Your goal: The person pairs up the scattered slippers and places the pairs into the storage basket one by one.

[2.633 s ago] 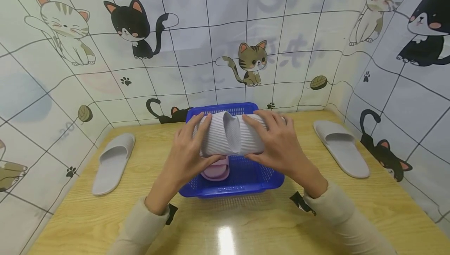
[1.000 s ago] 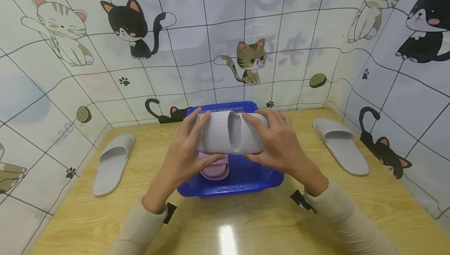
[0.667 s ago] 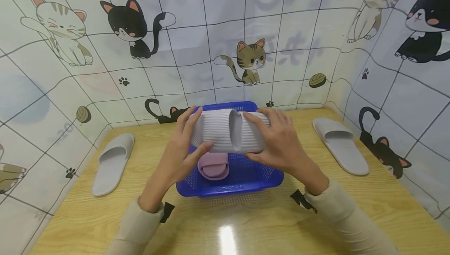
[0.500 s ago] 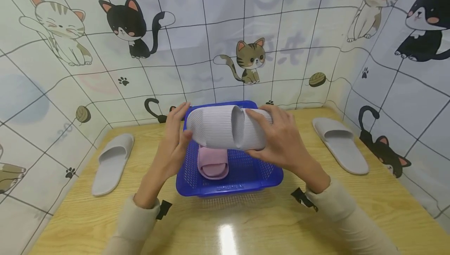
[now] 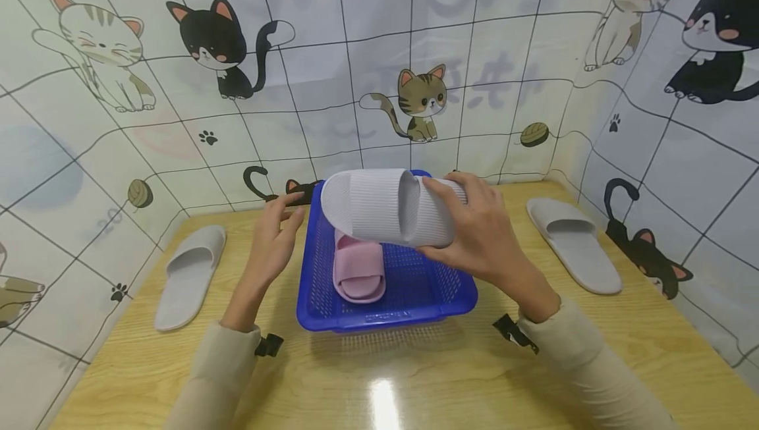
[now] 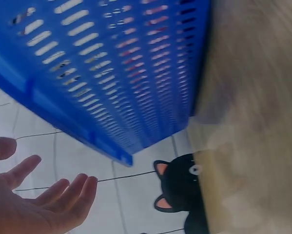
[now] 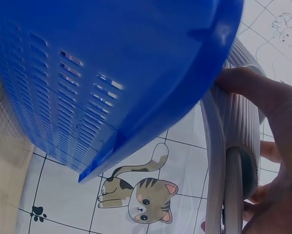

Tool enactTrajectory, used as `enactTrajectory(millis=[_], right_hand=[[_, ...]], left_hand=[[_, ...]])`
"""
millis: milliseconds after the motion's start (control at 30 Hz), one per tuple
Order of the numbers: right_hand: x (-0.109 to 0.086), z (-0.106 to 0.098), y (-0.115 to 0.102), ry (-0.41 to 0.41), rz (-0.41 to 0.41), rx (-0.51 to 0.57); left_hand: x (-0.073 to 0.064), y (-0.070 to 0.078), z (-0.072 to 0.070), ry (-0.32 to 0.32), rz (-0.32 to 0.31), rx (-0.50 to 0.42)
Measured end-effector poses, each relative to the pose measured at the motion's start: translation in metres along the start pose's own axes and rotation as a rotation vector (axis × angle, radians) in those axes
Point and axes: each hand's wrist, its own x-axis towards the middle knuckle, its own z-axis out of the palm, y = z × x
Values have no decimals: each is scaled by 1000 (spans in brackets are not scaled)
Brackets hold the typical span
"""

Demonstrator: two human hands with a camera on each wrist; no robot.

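Note:
My right hand [image 5: 480, 236] grips one end of a pair of pale grey ribbed slippers [image 5: 376, 206], tucked into each other, over the blue basket [image 5: 379, 320]. In the right wrist view, two soles of the pair [image 7: 233, 185] show, with my thumb across the ribbed strap. My left hand [image 5: 273, 239] holds nothing and hovers left of the basket, its fingers loosely bent and apart. Inside the basket, on the left, lies pink slipper footwear [image 5: 359, 268], its upper end hidden under the held pair. In the left wrist view, the basket's slotted side [image 6: 136, 73] rises beside my left hand.
A smooth grey slipper [image 5: 191, 278] lies on the wooden table [image 5: 332, 384] at the left, and another grey slipper [image 5: 575, 245] at the right. Behind the basket stands a wall covering [image 5: 332, 107] printed with cats and grid lines.
My left hand has let go of the ribbed slippers and moved left, off the basket. My right hand keeps its grip and has lifted the pair slightly up and right, uncovering more of the pink footwear.

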Motion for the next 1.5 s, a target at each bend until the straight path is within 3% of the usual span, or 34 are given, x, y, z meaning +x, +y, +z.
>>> enactTrajectory(millis=[233,600,1000,1333,1500], right_hand=[[1,0,1,5,26,22],[-1,-2,-1,2,63,30],[-1,-1,1,-2,67,-26],[1,-2,3,-13,149,2],[2,-2,3,-17,155,2]], left_hand=[[2,-16,11,-94,-21,35],[-3,-25,24,-130,-25,43],[-2,-31,25,-172,-26,84],[0,-32,25,-260,-65,105],[2,-31,27,-264,-54,107]])
